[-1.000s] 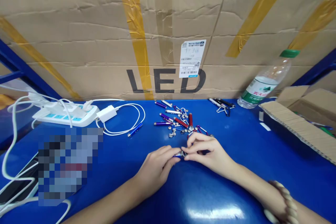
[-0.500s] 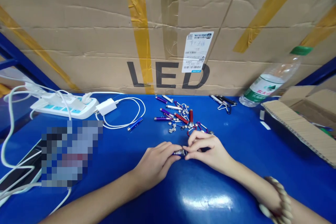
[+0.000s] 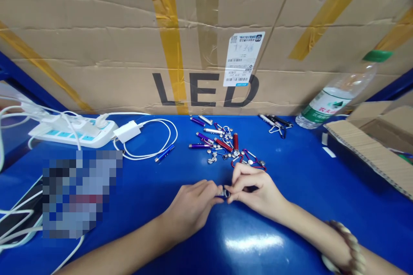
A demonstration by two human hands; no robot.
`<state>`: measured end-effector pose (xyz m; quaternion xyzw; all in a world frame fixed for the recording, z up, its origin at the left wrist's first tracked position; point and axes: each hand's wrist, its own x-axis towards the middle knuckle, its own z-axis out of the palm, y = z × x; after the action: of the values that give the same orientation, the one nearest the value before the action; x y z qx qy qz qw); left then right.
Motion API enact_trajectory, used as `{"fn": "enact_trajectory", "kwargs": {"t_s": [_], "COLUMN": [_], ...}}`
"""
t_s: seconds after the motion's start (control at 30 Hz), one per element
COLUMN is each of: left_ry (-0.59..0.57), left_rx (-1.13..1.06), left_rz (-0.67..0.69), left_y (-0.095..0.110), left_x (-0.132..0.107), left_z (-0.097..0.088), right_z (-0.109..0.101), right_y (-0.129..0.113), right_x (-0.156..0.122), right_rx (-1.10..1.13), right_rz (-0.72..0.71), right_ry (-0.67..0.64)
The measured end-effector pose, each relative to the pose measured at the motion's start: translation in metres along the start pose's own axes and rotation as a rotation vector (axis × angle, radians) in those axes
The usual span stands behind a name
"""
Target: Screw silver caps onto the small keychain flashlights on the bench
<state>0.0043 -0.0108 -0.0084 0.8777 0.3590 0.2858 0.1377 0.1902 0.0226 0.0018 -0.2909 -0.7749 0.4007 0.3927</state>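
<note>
My left hand (image 3: 192,206) is closed round a small metallic tube (image 3: 223,194), which looks like a mini flashlight body; most of it is hidden in the fingers. Its dark end points right. Thumb and fingertips of my right hand (image 3: 258,187) pinch together right at that end; whether a small part is between them I cannot make out. Beyond the hands lies a loose group of mini flashlights: purple ones (image 3: 199,146), a red one (image 3: 235,142) and a silver one (image 3: 213,131). Button cells (image 3: 211,160) and carabiner clips (image 3: 249,155) are scattered among them.
A large cardboard box (image 3: 129,51) stands across the back. A blue flashlight (image 3: 164,154), charger (image 3: 127,131) and power strip (image 3: 69,136) lie left. More flashlights (image 3: 274,121), a water bottle (image 3: 332,101) and an open carton (image 3: 364,152) are right.
The hands stay together, with the tube's dark end turned more into view. The left fingers have shifted slightly on the tube. The camera view has moved a little.
</note>
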Motion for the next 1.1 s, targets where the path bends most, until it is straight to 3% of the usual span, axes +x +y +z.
{"fn": "enact_trajectory", "kwargs": {"t_s": [0.17, 0.37, 0.87, 1.1], "left_ry": [0.085, 0.203, 0.05, 0.003], "left_rx": [0.103, 0.051, -0.069, -0.023], "left_rz": [0.085, 0.101, -0.055, -0.055], "left_y": [0.0004, 0.0007, 0.0049, 0.0059], "left_x": [-0.0008, 0.0015, 0.0038, 0.0033], "left_z": [0.0008, 0.0001, -0.004, -0.0039], "right_z": [0.0054, 0.005, 0.0005, 0.0], "right_y": [-0.0023, 0.0009, 0.0027, 0.0033], "right_x": [-0.0012, 0.0004, 0.0004, -0.0029], "right_rx": [0.025, 0.119, 0.133, 0.039], "right_rz": [0.125, 0.223, 0.331, 0.274], "right_ry": [0.041, 0.001, -0.053, -0.074]}}
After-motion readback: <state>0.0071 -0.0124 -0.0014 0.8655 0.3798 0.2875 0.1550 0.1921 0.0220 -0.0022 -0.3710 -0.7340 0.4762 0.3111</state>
